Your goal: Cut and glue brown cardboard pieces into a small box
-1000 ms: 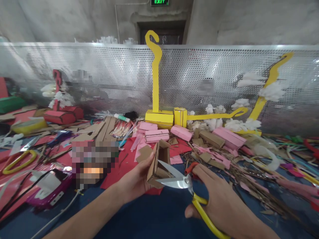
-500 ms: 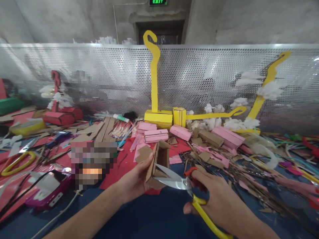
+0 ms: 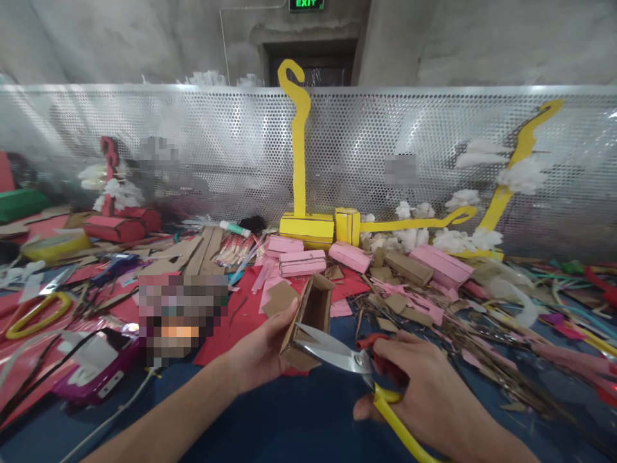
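Observation:
My left hand (image 3: pixel 263 347) is wrapped round the left side of a small open-topped cardboard box (image 3: pixel 315 305), holding it tilted above the blue table. In my right hand (image 3: pixel 424 379) is a pair of scissors (image 3: pixel 337 354) with red and yellow handles. The scissor blades lie across the near end of the box, close together, their tips over its rim. Whether they touch the cardboard I cannot tell. A loose flap of brown cardboard (image 3: pixel 280 297) shows just behind my left fingers.
Behind the box are pink paper-covered boxes (image 3: pixel 303 263) and a yellow box with an upright hook (image 3: pixel 307 228). Twigs and scraps (image 3: pixel 463 328) spread to the right. A purple-and-white device (image 3: pixel 96 366) and yellow-handled scissors (image 3: pixel 38 315) lie left. A perforated metal panel (image 3: pixel 216 148) stands behind.
The scissor blades have closed together over the box's near end. The box has tilted slightly, and my right hand has shifted a little. My left hand keeps its hold.

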A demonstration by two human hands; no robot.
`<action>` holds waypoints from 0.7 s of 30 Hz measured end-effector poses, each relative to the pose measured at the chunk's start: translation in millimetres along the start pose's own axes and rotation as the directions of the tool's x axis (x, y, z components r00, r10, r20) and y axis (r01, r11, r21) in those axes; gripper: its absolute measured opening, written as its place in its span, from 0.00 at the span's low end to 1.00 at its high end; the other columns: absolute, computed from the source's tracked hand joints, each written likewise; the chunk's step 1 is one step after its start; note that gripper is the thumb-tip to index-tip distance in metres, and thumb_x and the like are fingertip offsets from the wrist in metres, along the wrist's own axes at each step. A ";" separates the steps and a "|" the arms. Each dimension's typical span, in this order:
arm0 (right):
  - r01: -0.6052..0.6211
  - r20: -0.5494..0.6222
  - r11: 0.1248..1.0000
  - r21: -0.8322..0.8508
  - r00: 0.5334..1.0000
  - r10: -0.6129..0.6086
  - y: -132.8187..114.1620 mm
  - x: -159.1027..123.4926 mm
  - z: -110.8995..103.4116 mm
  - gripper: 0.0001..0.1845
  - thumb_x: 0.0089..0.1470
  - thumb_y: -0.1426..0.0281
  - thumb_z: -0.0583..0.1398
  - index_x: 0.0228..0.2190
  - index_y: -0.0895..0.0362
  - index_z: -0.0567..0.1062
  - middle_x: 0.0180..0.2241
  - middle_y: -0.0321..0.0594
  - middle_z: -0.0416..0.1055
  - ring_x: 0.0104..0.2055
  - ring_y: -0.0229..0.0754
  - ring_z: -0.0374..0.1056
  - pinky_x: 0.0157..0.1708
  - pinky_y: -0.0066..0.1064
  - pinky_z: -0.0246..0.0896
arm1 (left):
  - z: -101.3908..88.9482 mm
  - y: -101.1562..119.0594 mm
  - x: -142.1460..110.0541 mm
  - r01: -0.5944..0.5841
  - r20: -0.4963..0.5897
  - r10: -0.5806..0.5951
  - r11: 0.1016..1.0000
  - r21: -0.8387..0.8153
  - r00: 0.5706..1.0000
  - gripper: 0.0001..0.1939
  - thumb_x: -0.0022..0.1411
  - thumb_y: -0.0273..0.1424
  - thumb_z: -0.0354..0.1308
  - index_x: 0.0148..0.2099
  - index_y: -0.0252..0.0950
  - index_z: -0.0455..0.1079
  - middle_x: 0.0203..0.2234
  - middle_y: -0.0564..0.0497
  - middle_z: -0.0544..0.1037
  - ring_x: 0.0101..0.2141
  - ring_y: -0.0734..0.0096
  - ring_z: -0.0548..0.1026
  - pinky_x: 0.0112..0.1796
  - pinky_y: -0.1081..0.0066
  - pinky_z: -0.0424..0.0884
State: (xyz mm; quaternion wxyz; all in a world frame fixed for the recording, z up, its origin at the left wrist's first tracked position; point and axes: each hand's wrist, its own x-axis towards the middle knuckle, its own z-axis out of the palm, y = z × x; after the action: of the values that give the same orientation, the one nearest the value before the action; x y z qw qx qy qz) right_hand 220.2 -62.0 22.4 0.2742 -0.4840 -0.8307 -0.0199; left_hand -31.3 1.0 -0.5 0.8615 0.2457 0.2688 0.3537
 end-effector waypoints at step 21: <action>-0.037 0.077 0.998 -0.053 0.996 0.041 9.3 0.6 -1.9 0.25 0.50 0.48 0.67 0.34 0.53 0.67 0.34 0.40 0.72 0.31 0.46 0.67 0.32 0.35 0.60 | -1.8 3.6 0.4 -0.050 0.018 0.052 0.996 -0.069 0.999 0.15 0.68 0.38 0.60 0.47 0.29 0.75 0.36 0.44 0.84 0.34 0.67 0.83 0.38 0.70 0.77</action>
State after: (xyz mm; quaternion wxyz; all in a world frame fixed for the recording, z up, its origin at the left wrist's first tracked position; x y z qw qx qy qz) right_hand 228.4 -57.1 22.1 0.2294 -0.5075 -0.8304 -0.0172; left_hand -33.9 4.0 0.2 0.8627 0.2263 0.2419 0.3822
